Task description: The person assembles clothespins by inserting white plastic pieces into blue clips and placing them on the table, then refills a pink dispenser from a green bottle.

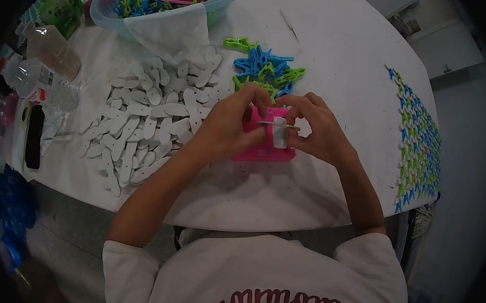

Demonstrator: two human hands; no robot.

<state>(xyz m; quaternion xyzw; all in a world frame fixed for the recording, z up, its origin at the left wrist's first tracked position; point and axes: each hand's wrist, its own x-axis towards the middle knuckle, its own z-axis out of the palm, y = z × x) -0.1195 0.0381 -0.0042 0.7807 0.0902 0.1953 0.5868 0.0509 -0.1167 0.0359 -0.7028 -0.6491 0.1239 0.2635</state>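
Pale strip (277, 124) between left hand (231, 122) and right hand (322, 131): blurred, exact finger contact unclear. Pink box (262, 154), toward table's (345, 63) near edge: left side partly hidden by left hand. Basin (108, 21), far edge: cut off by frame top. Clip rows (421, 144), right edge: individual clips too small to count.

- A single head view, from a camera worn on the person's head, faces forward and steeply down over the bench (350, 63)
- It looks from fairly near, with the left hand (231, 120) and right hand (323, 132) close to mid-picture
- The wearer's own shirt (279, 283) fills the bottom, its lettering upside down
- Floor (75, 218) shows at lower left
- Dark curved borders suggest a wide lens, though the dim corners are hard to read
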